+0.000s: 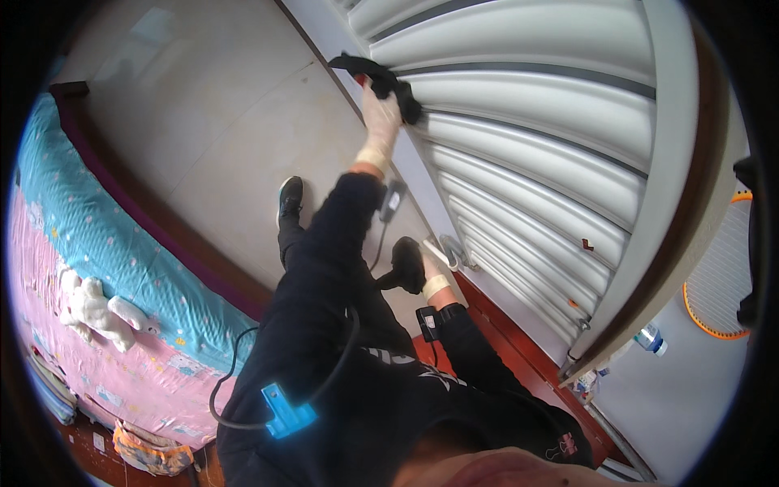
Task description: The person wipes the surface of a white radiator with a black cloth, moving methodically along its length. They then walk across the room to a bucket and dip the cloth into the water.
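My left hand [381,112], in a thin pale glove, grips a black cloth [406,100] at the near rail of a white radiator [523,115]. Something small and red shows beside its fingers. Lower down, my right hand [431,268], gloved alike, holds a dark cloth [408,265] beside a white pipe [439,254] at the radiator's corner. Its fingers are partly hidden by that cloth. A small cabled box is at each wrist. Brown marks or chips show on the radiator's columns.
Left stands a bed with a blue and pink cover [152,262] and a white plush toy [100,310]. Behind the radiator are a racket [721,274] and a plastic bottle [651,339]. A cable with a blue clip [286,411] hangs at my body.
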A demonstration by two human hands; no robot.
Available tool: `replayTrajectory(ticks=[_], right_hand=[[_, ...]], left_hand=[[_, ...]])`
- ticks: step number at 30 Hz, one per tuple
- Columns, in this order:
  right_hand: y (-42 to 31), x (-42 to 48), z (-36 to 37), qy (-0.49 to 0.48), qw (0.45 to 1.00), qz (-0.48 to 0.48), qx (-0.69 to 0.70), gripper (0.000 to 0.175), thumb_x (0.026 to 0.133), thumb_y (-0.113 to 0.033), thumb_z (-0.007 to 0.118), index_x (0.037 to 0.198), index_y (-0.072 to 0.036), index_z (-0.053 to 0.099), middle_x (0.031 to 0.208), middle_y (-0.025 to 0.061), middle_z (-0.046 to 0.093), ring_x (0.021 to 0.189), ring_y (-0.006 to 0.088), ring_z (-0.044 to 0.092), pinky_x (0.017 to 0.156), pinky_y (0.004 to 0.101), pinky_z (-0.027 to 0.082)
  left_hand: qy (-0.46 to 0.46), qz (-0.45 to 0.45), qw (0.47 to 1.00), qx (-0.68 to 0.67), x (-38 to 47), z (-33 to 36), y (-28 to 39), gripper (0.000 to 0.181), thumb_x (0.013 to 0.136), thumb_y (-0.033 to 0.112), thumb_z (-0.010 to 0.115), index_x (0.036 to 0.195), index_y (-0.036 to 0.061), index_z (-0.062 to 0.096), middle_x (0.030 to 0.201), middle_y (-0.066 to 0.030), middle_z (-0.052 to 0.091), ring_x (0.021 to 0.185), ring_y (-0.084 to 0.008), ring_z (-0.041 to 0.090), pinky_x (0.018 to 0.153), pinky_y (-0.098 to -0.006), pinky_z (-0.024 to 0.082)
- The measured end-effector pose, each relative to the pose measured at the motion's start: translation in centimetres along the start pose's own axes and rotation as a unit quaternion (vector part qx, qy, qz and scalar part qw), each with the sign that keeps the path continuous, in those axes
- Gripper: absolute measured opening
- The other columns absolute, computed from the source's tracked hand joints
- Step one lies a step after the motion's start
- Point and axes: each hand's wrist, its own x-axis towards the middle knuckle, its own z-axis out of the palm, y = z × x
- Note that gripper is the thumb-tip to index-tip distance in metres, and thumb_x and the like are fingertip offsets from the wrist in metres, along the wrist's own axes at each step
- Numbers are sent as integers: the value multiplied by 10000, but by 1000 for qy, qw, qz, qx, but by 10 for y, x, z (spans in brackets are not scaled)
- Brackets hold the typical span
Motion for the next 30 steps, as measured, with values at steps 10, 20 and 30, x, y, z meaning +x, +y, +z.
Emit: replayTrajectory(ticks=[10,20,30], right_hand=[[-15,-26,-64,-27,976,-41,211,193,916,-262,509,924,-82,579,896,81,600,848,205,581,745,321,472],[-75,45,-107,48,830,-68,551,380,705,21,667,1078,-6,597,926,60,631,860,180,618,759,296,509],[-124,195,-178,396,765,-249,-442,148,758,-116,547,895,-96,598,978,62,544,967,238,518,771,322,490]], left_hand=[[-172,-205,957,113,-150,-42,-47,382,750,177,670,1071,-16,597,951,-223,639,909,-338,623,773,-394,509],[80,-61,995,-25,-153,-254,-18,140,843,102,610,952,15,622,881,-31,627,744,-139,621,673,-268,512],[89,-237,957,-140,-248,-278,-71,326,830,147,636,1105,-12,566,968,-60,603,845,-156,599,754,-286,502]])
